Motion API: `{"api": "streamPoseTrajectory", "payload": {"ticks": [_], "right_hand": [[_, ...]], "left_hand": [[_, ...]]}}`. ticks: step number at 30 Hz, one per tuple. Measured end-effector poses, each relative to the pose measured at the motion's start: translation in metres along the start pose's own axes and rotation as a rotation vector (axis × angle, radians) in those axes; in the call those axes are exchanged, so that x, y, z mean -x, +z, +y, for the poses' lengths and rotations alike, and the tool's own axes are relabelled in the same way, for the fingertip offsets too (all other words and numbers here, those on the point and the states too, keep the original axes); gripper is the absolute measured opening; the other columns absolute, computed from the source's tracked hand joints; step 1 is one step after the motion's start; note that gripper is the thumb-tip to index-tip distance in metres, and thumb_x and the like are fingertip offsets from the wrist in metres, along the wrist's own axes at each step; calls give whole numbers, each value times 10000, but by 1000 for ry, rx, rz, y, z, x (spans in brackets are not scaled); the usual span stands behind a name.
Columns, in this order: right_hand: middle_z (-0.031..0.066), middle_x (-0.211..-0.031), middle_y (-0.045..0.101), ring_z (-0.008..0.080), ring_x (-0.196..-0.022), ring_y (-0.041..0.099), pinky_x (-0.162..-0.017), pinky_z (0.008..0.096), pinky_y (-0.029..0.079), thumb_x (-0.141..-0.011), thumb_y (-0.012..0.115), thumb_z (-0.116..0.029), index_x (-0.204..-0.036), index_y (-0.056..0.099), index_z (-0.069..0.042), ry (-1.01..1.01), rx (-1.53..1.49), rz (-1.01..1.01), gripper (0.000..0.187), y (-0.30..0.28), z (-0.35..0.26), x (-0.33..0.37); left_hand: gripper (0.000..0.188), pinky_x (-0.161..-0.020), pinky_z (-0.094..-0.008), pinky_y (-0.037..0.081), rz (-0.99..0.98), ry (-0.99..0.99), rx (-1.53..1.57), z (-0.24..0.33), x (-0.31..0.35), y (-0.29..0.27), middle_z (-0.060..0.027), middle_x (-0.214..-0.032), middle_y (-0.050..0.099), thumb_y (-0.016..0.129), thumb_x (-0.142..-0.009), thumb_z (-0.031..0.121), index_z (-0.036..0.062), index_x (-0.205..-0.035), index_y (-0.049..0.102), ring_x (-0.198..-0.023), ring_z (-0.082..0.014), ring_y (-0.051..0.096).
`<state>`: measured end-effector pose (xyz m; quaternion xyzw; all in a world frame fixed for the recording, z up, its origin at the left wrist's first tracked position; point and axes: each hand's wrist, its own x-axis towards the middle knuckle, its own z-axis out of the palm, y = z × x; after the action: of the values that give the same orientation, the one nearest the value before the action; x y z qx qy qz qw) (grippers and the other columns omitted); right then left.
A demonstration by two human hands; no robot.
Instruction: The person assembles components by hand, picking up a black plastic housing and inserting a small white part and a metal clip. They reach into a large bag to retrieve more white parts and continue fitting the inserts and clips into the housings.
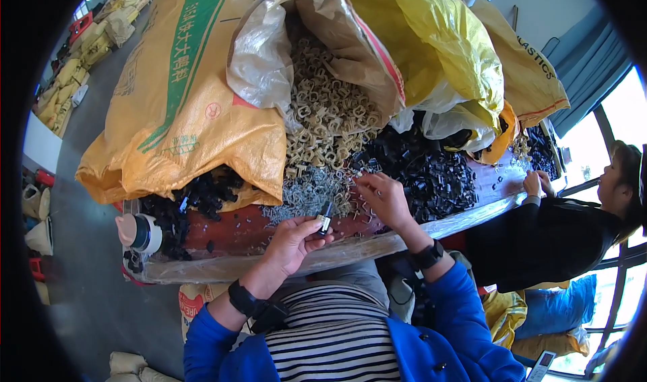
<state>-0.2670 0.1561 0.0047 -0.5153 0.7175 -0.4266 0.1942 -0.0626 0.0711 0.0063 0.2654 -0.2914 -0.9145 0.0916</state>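
The left hand point(291, 242) pinches a small black clip point(325, 219) just below the grey metal pieces point(306, 194). The right hand point(385, 198), fingers curled, picks among those pieces on the surface point(222, 230).

Small dark part point(325, 218) too small to identify.

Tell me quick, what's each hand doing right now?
Left hand: closed on a small black clip.
Right hand: fingers curled, picking at the pile of small metal parts; whether it holds one cannot be told.
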Motion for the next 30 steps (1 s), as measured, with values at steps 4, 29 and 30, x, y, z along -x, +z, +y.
{"api": "streamPoseTrajectory", "payload": {"ticks": [4, 29, 30], "right_hand": [[50, -754, 510, 225, -648, 515, -504, 303, 435, -647, 532, -104, -604, 523, -82, -367, 940, -32, 49, -3, 49, -37], [38, -698, 552, 97, -655, 510, -587, 235, 414, -768, 558, -98, -815, 545, 3, -35, -512, -187, 112, -37, -22, 3], [15, -702, 550, 65, -663, 496, -584, 220, 410, -782, 546, -92, -826, 545, 7, -3, -633, -233, 109, -37, -21, 4]], "left_hand": [[176, -630, -230, 477, 40, -2, 75, 1, -7, 7, -124, -828, 579, 524, -777, 112, -23, -889, 538, -744, -195, 578], [227, -649, -215, 477, 65, 62, -85, 17, -19, 34, -85, -890, 557, 540, -770, 86, 6, -978, 495, -794, -170, 565], [252, -672, -216, 468, 41, 53, -89, 20, -25, 45, -76, -903, 551, 539, -772, 83, 4, -1004, 481, -814, -167, 558]]}}
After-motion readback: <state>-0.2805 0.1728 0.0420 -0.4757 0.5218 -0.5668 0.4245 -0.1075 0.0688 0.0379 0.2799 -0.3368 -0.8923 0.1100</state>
